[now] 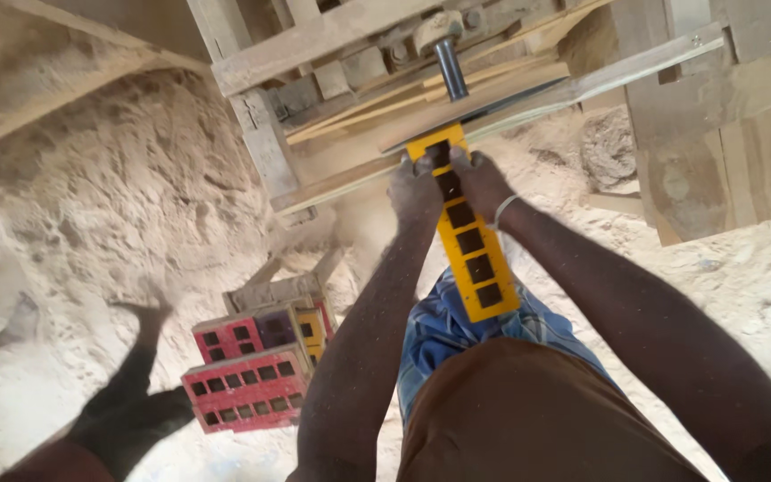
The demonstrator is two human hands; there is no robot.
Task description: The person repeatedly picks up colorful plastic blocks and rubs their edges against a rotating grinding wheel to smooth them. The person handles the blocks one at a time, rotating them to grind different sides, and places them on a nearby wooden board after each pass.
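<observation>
Both hands, left hand (415, 189) and right hand (482, 181), clamped on yellow slotted strip (468, 241), far end under wooden press (457, 107). Looks mid-feed; next likely needs steady straight push.

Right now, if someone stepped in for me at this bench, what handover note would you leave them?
Left hand: closed on the left edge of the yellow slotted strip, near its far end.
Right hand: closed on the right edge of the same strip, opposite the left.
The strip's far end sits at the edge of the wooden board on the bench, below the metal rod; its near end points back toward the body.
A stack of red slotted crates stands on the sandy ground to the lower left, beside another person's arm.
Done: strip gripped with both hands.
Left: cannot tell how far it must go.
</observation>
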